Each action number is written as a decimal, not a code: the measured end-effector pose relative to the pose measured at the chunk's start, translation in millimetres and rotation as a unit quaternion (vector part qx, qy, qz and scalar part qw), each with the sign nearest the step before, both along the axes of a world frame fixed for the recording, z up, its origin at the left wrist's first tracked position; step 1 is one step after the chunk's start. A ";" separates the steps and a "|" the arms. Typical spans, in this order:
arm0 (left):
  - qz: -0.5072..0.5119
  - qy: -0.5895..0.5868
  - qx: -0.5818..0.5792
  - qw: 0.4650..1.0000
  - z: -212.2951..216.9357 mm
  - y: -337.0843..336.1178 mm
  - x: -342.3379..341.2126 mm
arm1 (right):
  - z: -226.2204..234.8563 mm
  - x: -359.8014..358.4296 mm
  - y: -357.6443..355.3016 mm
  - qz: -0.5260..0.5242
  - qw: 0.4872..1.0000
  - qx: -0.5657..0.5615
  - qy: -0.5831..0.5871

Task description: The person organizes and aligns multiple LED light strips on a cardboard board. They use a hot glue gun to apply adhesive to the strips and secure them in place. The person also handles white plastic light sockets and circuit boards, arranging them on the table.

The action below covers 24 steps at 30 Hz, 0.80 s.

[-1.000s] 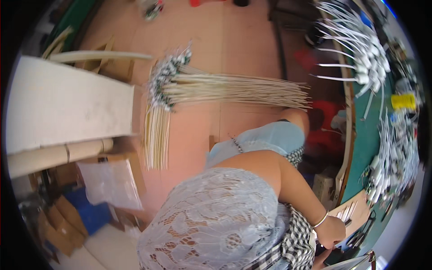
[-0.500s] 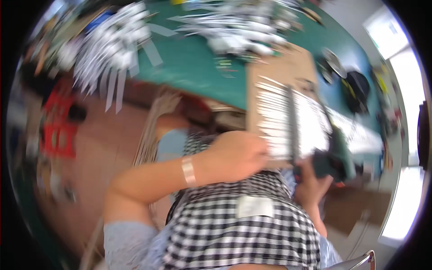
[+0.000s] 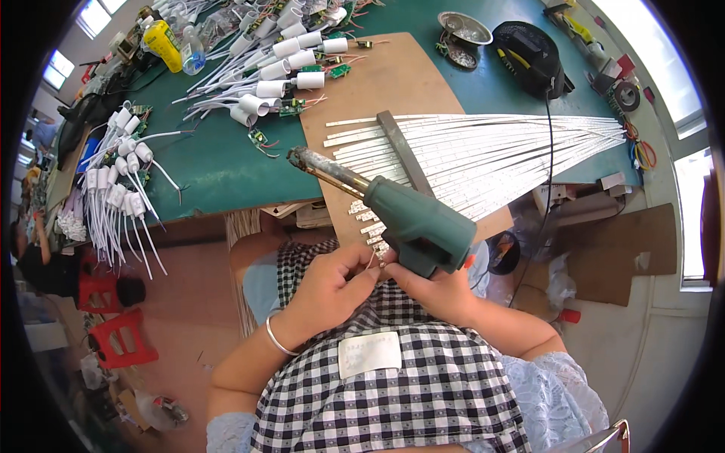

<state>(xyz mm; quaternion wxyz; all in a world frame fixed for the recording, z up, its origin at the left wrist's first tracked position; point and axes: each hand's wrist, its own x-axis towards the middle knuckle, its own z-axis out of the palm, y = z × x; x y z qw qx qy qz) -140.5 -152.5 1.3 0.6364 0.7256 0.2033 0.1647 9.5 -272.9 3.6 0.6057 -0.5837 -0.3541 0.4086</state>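
Observation:
My left hand (image 3: 332,291) is closed at the near edge of a brown board, its thumb and fingertips pinching a thin wire (image 3: 371,260), mostly hidden. Wrapped around the handle of a green soldering gun (image 3: 423,223) is my right hand (image 3: 438,291). The gun's sooty metal tip (image 3: 302,158) points up and left, away from the fingers. My right thumb meets the left fingertips by the ends of white LED strips (image 3: 483,162). These strips fan out across the board (image 3: 362,83), under a dark metal bar (image 3: 404,151).
White cylindrical lamp parts (image 3: 276,70) with wires and small green circuit boards lie on the green table (image 3: 219,177). Metal dishes (image 3: 464,29), a black cap (image 3: 529,57) and a yellow bottle (image 3: 162,45) stand farther back. A black cord (image 3: 550,143) hangs over the strips. Red stools (image 3: 124,340) are at left.
The view has turned and sharpened. My hands, apart before, now meet at the near ends of the strips. The soldering gun has come left with my right hand, over the board.

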 end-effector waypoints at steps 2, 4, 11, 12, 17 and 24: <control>-0.025 -0.003 0.042 0.999 3.4 3.0 0.3 | -3.8 0.7 1.7 -0.004 1.000 0.000 -0.014; -0.038 0.002 0.039 0.998 2.6 5.1 0.8 | -6.1 4.5 3.4 0.004 0.999 0.001 -0.036; 0.022 -0.007 0.018 1.000 -2.1 -1.6 4.4 | -15.8 1.2 4.0 -0.028 0.999 0.031 0.010; 0.032 -0.003 0.050 0.998 -0.7 -1.8 4.2 | -15.2 0.5 3.6 -0.028 0.999 0.016 0.019; 0.132 -0.014 0.055 0.990 13.4 8.2 -1.5 | -13.9 -2.4 1.2 -0.053 0.998 0.002 -0.016; 0.019 0.120 0.247 0.961 6.2 13.5 -13.9 | -21.7 43.6 -77.9 -0.032 0.988 -0.152 0.012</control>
